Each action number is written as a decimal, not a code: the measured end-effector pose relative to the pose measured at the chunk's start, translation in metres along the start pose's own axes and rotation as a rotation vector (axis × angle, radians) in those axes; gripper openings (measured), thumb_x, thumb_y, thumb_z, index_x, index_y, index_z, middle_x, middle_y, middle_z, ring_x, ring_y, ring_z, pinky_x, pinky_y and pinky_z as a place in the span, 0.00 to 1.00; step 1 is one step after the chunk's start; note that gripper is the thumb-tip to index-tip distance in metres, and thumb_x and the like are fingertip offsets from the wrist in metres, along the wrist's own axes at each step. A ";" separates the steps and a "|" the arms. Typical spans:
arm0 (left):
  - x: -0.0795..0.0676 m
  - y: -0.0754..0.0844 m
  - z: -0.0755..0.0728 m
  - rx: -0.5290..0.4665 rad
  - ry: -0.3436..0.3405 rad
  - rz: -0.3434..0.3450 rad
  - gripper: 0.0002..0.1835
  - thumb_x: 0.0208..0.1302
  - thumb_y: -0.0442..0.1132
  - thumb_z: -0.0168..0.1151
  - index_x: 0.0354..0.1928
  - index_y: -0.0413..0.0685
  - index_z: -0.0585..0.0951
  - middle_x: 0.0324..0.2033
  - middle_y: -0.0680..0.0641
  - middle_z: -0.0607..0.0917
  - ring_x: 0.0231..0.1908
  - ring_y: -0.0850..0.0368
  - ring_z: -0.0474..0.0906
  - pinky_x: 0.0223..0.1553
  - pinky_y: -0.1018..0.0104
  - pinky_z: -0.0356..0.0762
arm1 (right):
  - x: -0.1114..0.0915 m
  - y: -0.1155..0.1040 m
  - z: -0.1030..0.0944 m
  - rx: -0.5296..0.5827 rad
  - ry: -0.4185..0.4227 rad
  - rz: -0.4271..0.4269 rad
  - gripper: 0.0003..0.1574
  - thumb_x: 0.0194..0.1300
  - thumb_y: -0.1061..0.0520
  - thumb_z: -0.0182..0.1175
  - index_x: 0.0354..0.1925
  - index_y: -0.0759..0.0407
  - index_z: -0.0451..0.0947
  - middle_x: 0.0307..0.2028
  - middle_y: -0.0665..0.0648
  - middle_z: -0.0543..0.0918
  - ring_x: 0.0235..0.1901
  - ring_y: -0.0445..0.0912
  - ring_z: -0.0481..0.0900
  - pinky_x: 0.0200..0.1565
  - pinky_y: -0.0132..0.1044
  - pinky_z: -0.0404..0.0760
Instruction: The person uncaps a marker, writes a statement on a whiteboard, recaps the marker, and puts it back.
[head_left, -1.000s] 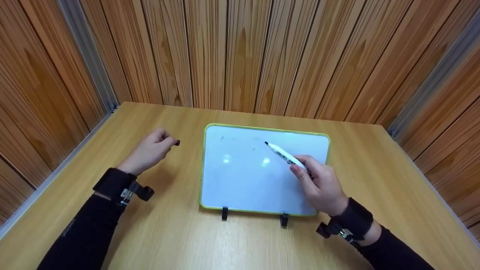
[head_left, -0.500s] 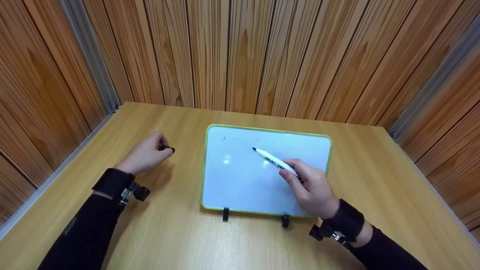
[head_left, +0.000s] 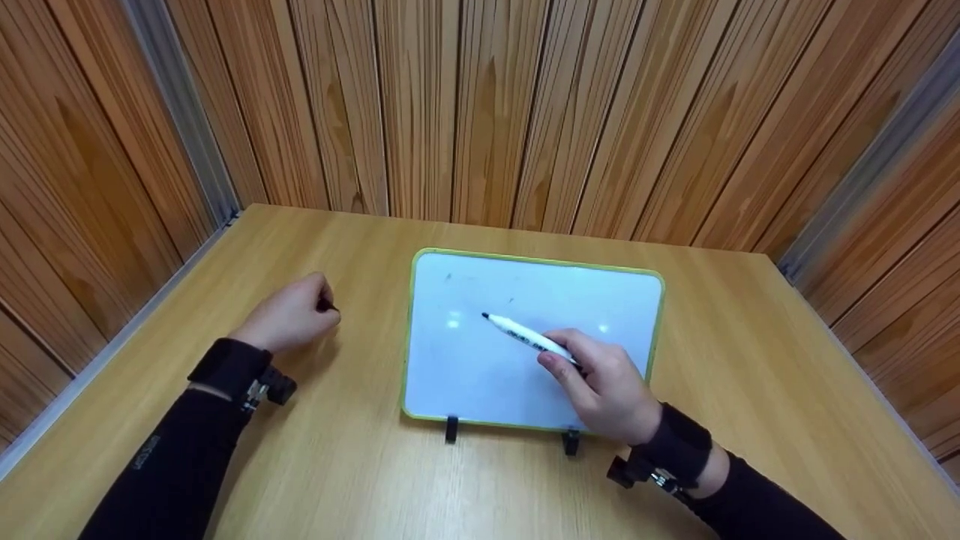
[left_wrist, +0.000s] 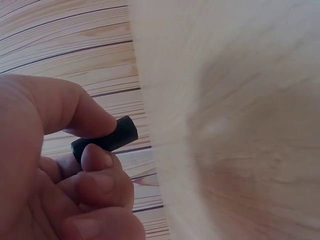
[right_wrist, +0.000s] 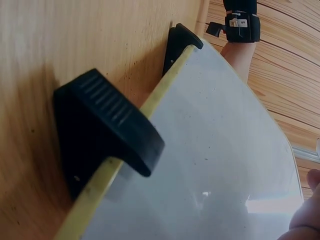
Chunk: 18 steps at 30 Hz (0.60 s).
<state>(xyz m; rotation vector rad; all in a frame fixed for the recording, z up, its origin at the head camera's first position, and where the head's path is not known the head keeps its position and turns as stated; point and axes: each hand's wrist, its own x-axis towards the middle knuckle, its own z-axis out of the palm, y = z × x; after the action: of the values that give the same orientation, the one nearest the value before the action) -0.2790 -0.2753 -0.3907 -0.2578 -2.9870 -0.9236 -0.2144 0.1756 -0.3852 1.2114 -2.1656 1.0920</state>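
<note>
My right hand (head_left: 607,386) grips a white whiteboard marker (head_left: 525,335) between thumb and fingers, its bare black tip pointing up and left over the board. Beneath it, a small whiteboard (head_left: 465,375) with a yellow-green rim stands propped on the table, its lower edge in two black stand feet. Left of the board, my left hand (head_left: 289,311) pinches a black marker cap (left_wrist: 124,134) between thumb and fingers. In the head view the curled fingers mostly hide that cap. The right wrist view catches only the edge of the right hand; the marker is outside it.
The board's two black feet, a left one (head_left: 451,430) and a right one (head_left: 571,442), stick out toward me on the wooden table (head_left: 345,465). Faint dark smudges (head_left: 448,277) show on the board's upper part. Wood-plank walls (head_left: 487,112) enclose the table.
My right hand has moved left and a little toward me, carrying the marker across the board. My left hand has come slightly nearer and turned, so less of the cap shows.
</note>
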 end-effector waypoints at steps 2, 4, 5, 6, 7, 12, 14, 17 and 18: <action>0.000 -0.003 0.001 0.022 -0.011 -0.009 0.13 0.75 0.38 0.64 0.53 0.37 0.78 0.45 0.38 0.84 0.42 0.43 0.79 0.46 0.49 0.79 | 0.001 -0.002 0.002 0.004 -0.012 0.008 0.15 0.78 0.70 0.66 0.58 0.59 0.85 0.28 0.45 0.76 0.22 0.34 0.64 0.23 0.25 0.66; 0.001 -0.006 0.001 0.045 -0.016 -0.011 0.13 0.75 0.38 0.64 0.53 0.37 0.78 0.45 0.38 0.84 0.42 0.43 0.79 0.46 0.48 0.79 | 0.001 -0.003 0.005 0.004 -0.018 0.008 0.15 0.78 0.69 0.66 0.58 0.58 0.86 0.28 0.45 0.76 0.22 0.34 0.64 0.24 0.25 0.66; 0.001 -0.007 0.001 0.055 -0.016 -0.008 0.13 0.75 0.38 0.64 0.53 0.37 0.78 0.44 0.38 0.84 0.42 0.43 0.79 0.46 0.47 0.79 | 0.002 -0.003 0.006 0.003 -0.019 0.005 0.14 0.78 0.69 0.66 0.57 0.58 0.86 0.28 0.45 0.76 0.22 0.34 0.64 0.24 0.25 0.66; 0.001 -0.009 0.001 0.063 -0.016 -0.008 0.12 0.74 0.37 0.64 0.52 0.37 0.78 0.44 0.39 0.84 0.41 0.43 0.79 0.46 0.47 0.79 | 0.002 -0.004 0.007 0.003 -0.022 0.002 0.14 0.78 0.69 0.66 0.57 0.58 0.86 0.28 0.45 0.76 0.22 0.34 0.63 0.24 0.25 0.66; 0.002 -0.010 0.001 0.068 -0.017 -0.009 0.12 0.74 0.37 0.64 0.52 0.37 0.78 0.44 0.39 0.84 0.41 0.43 0.79 0.45 0.48 0.78 | 0.002 -0.004 0.008 0.004 -0.024 -0.002 0.14 0.78 0.69 0.67 0.57 0.58 0.86 0.28 0.45 0.75 0.22 0.34 0.63 0.23 0.24 0.65; 0.002 -0.013 0.001 0.082 -0.013 -0.016 0.11 0.73 0.36 0.64 0.51 0.37 0.78 0.42 0.40 0.84 0.40 0.44 0.78 0.44 0.49 0.78 | 0.003 -0.005 0.012 0.010 -0.035 -0.018 0.13 0.78 0.69 0.67 0.56 0.59 0.86 0.27 0.45 0.75 0.22 0.32 0.62 0.23 0.23 0.64; 0.002 -0.013 0.001 0.087 -0.012 -0.010 0.11 0.72 0.36 0.64 0.50 0.37 0.78 0.42 0.40 0.84 0.39 0.44 0.78 0.43 0.49 0.77 | 0.004 -0.005 0.013 0.012 -0.034 -0.026 0.12 0.78 0.69 0.67 0.56 0.59 0.86 0.27 0.45 0.76 0.22 0.31 0.62 0.23 0.22 0.64; 0.000 -0.013 -0.001 0.102 -0.014 -0.007 0.11 0.72 0.37 0.64 0.49 0.37 0.79 0.41 0.41 0.84 0.39 0.44 0.78 0.43 0.49 0.77 | 0.006 -0.006 0.017 0.029 -0.030 -0.044 0.13 0.77 0.70 0.68 0.55 0.60 0.86 0.28 0.46 0.76 0.22 0.31 0.61 0.23 0.23 0.63; -0.002 -0.014 -0.002 0.106 -0.016 -0.007 0.11 0.72 0.37 0.64 0.49 0.38 0.79 0.41 0.41 0.84 0.38 0.45 0.78 0.42 0.50 0.77 | 0.007 -0.007 0.019 0.036 -0.028 -0.052 0.13 0.76 0.70 0.68 0.55 0.60 0.86 0.28 0.46 0.77 0.22 0.31 0.61 0.23 0.23 0.63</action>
<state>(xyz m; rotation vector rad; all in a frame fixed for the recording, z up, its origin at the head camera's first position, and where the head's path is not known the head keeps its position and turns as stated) -0.2794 -0.2878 -0.3972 -0.2554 -3.0409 -0.7634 -0.2121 0.1550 -0.3890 1.2989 -2.1320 1.1032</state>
